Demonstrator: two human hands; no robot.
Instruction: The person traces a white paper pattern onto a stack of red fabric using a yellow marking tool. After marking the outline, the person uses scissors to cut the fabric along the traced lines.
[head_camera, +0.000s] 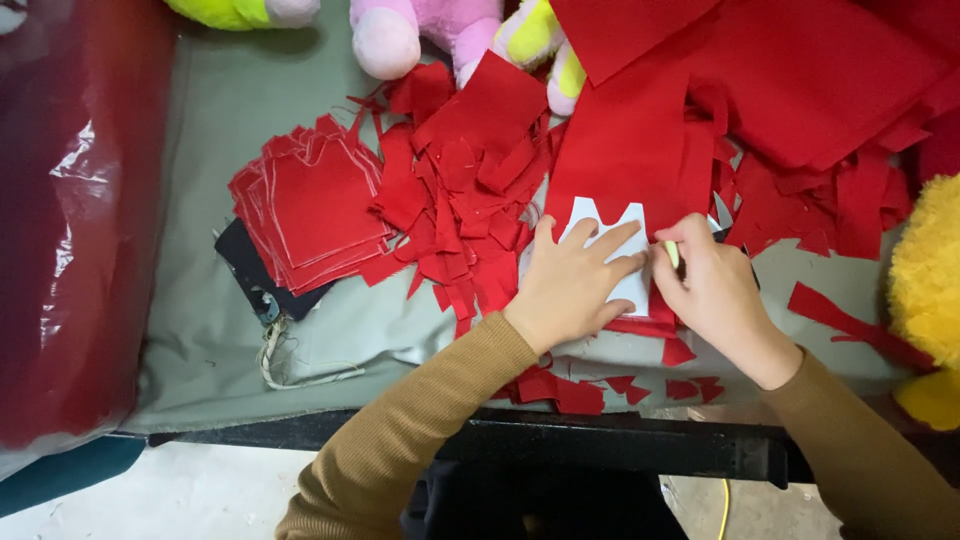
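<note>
Flat left hand (572, 283) on white template (610, 240)

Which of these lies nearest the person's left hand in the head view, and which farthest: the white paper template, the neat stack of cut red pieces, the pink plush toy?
From the left hand:
1. White paper template: directly under the hand, pressed onto red cloth.
2. Stack of cut red pieces: off to the left on the grey table cover.
3. Pink plush toy: at the table's far edge, up and left.

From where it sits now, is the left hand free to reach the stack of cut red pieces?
Probably yes: the left hand presses the white template, and only loose red scraps lie before the stack.
</note>
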